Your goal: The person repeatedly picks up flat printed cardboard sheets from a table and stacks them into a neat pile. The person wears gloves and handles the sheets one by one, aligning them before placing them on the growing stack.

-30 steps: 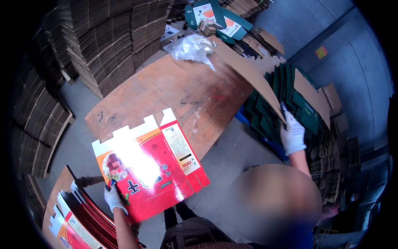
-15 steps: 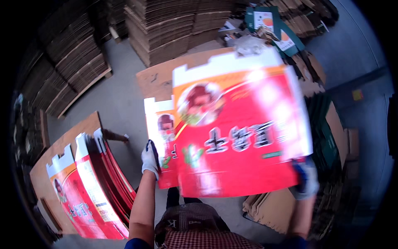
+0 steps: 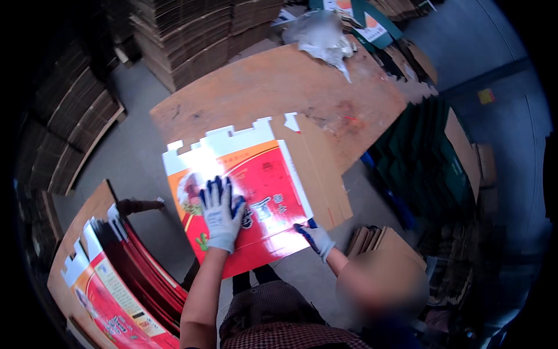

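A flat red carton blank (image 3: 268, 174) with white notched flaps and a printed food picture lies on the wooden table, over a plain brown cardboard blank (image 3: 317, 168) that shows along its right side. My left hand (image 3: 221, 216), in a white glove with blue fingertips, rests flat on the red face with its fingers spread. At the blank's near right corner, my right hand (image 3: 317, 239), gloved the same way, grips the edge between thumb and fingers. Part of its grip is hidden.
The wooden table (image 3: 250, 75) carries crumpled clear plastic (image 3: 322, 38) at its far end. More red carton blanks (image 3: 116, 291) stand at the left. Folded dark green cartons (image 3: 430, 163) are at the right, and tall brown cardboard stacks (image 3: 186, 35) stand behind.
The raised red blank has come down onto the table and turned slightly. My left hand has moved from the edge onto its face; my right hand has moved left and nearer the body.
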`<state>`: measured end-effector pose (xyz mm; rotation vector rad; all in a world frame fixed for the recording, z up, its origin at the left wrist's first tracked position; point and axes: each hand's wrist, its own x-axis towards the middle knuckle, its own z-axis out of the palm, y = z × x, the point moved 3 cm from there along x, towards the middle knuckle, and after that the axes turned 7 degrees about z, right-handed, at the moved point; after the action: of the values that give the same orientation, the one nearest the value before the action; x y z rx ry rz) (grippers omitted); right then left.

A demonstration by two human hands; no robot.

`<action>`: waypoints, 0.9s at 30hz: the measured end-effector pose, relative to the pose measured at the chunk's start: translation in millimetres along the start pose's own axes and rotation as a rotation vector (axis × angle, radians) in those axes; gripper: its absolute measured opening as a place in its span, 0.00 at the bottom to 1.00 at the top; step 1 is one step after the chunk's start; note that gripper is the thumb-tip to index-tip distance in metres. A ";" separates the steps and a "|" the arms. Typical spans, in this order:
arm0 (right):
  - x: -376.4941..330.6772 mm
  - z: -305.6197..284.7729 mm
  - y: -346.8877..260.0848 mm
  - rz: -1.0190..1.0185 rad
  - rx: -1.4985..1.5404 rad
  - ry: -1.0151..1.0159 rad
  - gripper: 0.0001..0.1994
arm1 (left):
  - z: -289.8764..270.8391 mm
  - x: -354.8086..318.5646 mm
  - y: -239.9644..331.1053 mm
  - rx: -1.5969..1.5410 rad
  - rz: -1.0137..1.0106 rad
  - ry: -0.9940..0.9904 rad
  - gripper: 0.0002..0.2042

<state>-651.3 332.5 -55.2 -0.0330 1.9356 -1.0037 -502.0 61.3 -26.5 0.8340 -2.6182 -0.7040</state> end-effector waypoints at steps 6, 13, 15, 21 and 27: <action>-11.7 -65.1 -67.9 -0.137 -0.689 0.582 0.19 | 53.3 33.5 41.9 0.150 0.072 -0.262 0.36; 61.8 -185.8 -25.7 -0.143 -0.301 0.505 0.19 | 60.2 38.0 50.2 0.215 0.133 -0.250 0.38; 59.5 -189.1 -39.0 -0.093 0.117 0.296 0.18 | 60.1 37.0 47.1 0.239 0.134 -0.230 0.39; 44.4 -175.9 -80.4 -0.295 -0.148 0.197 0.17 | 56.6 40.1 51.0 0.233 0.122 -0.249 0.38; 58.9 -97.7 -137.0 -0.661 -0.614 0.167 0.18 | 57.2 38.2 46.9 0.192 0.083 -0.289 0.35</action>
<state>-806.0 279.3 15.7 -1.0178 2.3812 -0.7793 -577.4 92.0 -43.8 0.7149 -2.9991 -0.5952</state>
